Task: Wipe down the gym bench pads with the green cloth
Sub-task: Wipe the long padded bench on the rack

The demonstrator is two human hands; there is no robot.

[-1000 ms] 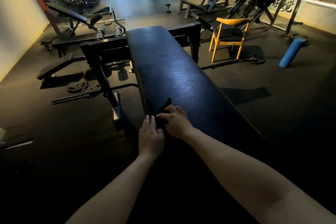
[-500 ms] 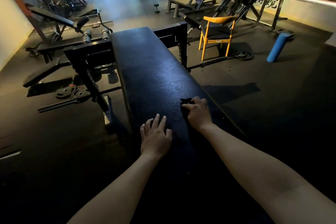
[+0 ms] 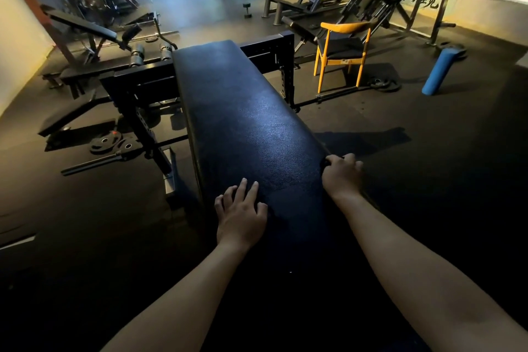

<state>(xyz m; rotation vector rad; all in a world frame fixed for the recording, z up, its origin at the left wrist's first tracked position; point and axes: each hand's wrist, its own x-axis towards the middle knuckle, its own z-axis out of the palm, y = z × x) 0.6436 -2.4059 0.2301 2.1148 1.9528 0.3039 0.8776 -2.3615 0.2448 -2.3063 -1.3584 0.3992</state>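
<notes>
A long black padded bench (image 3: 243, 111) runs away from me down the middle of the view. My left hand (image 3: 241, 216) lies flat on the near part of the pad by its left edge, fingers spread, holding nothing. My right hand (image 3: 341, 176) sits at the pad's right edge, fingers curled over the cloth (image 3: 326, 162). Only a small dark corner of the cloth shows past the fingers; its colour cannot be made out in the dim light.
A black rack frame (image 3: 274, 66) crosses behind the bench. A yellow chair (image 3: 341, 51) and a blue foam roller (image 3: 438, 70) stand at the right. Weight plates (image 3: 110, 144) and a bar (image 3: 97, 163) lie on the floor at the left, beside another bench (image 3: 83, 26).
My right hand has slid the cloth across the pad from its left edge to its right edge. My left hand stayed near the left edge and spread flat.
</notes>
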